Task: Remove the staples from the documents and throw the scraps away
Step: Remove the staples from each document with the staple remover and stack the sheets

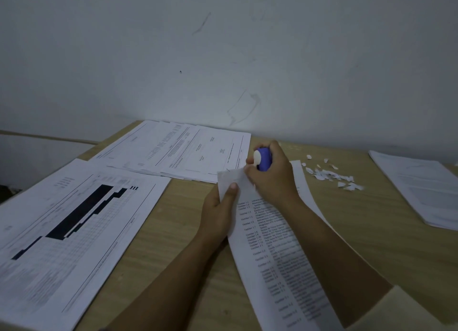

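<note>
The document (275, 244) runs from beneath our right forearm to our left hand (218, 211), which pinches its top corner; our right hand (270, 174) grips the blue staple remover (264, 157) at that corner. We judge staple-pulling is underway; the next move needs a clean lift, then clearing the scraps (332, 177) right of that hand.
</note>
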